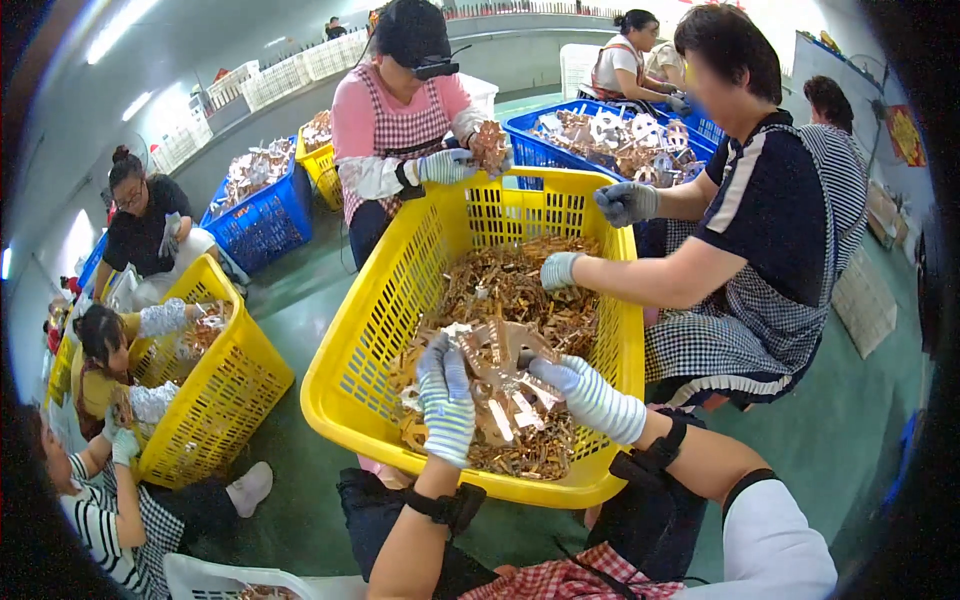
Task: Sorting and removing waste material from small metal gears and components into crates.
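Over the near end of a large yellow plastic basket (350, 415), I hold a flat, shiny copper-coloured cut-out metal piece (503, 345) between both hands. My left hand (446, 400), in a striped work glove with a grey palm, is closed on its left side. At its right edge my right hand (592, 397), gloved the same way, pinches it. Under and around it lies a heap of small copper-coloured metal parts (530, 285), with some flat silvery pieces on top near my hands. My fingertips are partly hidden by the metal.
Across the basket a person in pink (400, 130) holds a bunch of metal pieces. At the right, another person's gloved hand (562, 270) reaches into the heap. A second yellow basket (215, 375) is at the left, blue baskets (265, 235) behind, and a white crate (200, 580) lower left.
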The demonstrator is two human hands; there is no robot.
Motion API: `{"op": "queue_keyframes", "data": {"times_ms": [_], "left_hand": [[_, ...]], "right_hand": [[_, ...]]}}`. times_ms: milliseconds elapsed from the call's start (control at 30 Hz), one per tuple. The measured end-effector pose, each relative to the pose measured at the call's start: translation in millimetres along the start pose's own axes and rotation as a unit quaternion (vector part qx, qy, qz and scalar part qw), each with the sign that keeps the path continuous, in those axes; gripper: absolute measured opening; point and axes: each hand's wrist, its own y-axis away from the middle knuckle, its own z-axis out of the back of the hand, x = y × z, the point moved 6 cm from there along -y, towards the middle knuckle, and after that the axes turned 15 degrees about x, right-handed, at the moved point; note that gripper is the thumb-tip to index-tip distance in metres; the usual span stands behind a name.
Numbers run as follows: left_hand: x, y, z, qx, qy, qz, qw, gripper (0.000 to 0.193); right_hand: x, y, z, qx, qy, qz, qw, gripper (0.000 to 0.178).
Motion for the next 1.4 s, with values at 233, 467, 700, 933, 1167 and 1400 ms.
{"op": "queue_keyframes", "data": {"times_ms": [233,467,700,933,1167,1400], "left_hand": [[-55.5,14.5,-13.4,-0.080,-0.290,-0.120,0.946,0.016],[-50.7,19.7,-11.3,-0.057,-0.321,-0.135,0.936,0.023],[-40.2,21.0,-14.9,-0.067,-0.276,-0.124,0.951,0.025],[-32.3,19.5,-19.1,-0.033,0.091,0.023,0.995,0.023],[-11.2,12.0,-3.6,-0.110,-0.234,-0.059,0.964,0.024],[-8.5,16.3,-1.0,-0.114,-0.208,-0.067,0.969,0.020]], "right_hand": [[10.8,6.2,-19.0,0.053,0.434,0.107,0.893,0.035],[14.1,12.9,-42.4,0.048,0.591,0.140,0.793,0.060],[10.0,11.5,-42.9,0.002,0.519,0.152,0.841,0.047],[-0.8,3.7,-1.9,-0.095,0.118,0.106,0.983,0.025],[3.0,12.8,-32.5,0.017,0.421,0.064,0.905,0.036],[8.4,15.5,-46.6,0.045,0.545,0.109,0.830,0.061]]}}
